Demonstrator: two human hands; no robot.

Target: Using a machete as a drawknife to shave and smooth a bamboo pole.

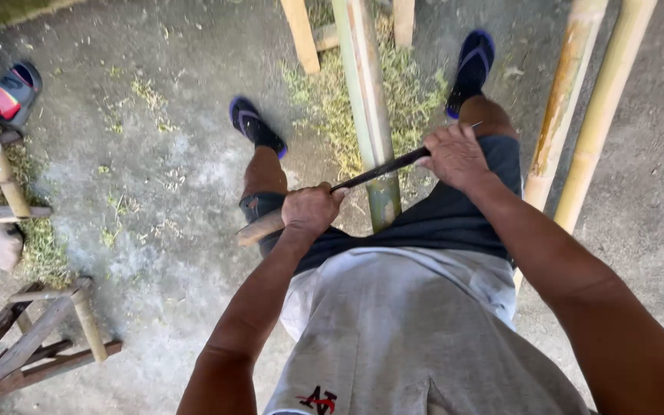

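Observation:
A long dark blade [378, 170] with a wooden handle lies crosswise over a green bamboo pole [369, 115] that runs from between my legs up to the top of the view. My left hand [310, 207] is closed on the handle end at the left. My right hand [455, 156] grips the blade's far end at the right of the pole. I stand astride the pole in dark shorts and blue flip-flops. Green shavings [409, 92] lie on the ground around the pole.
Two yellowish bamboo poles [578, 107] lean at the right. A wooden frame [48, 338] stands at lower left, another wooden stand [1, 184] at the left edge. Another person's foot in a sandal [9, 94] shows at upper left. Wooden legs [301, 34] stand at top centre.

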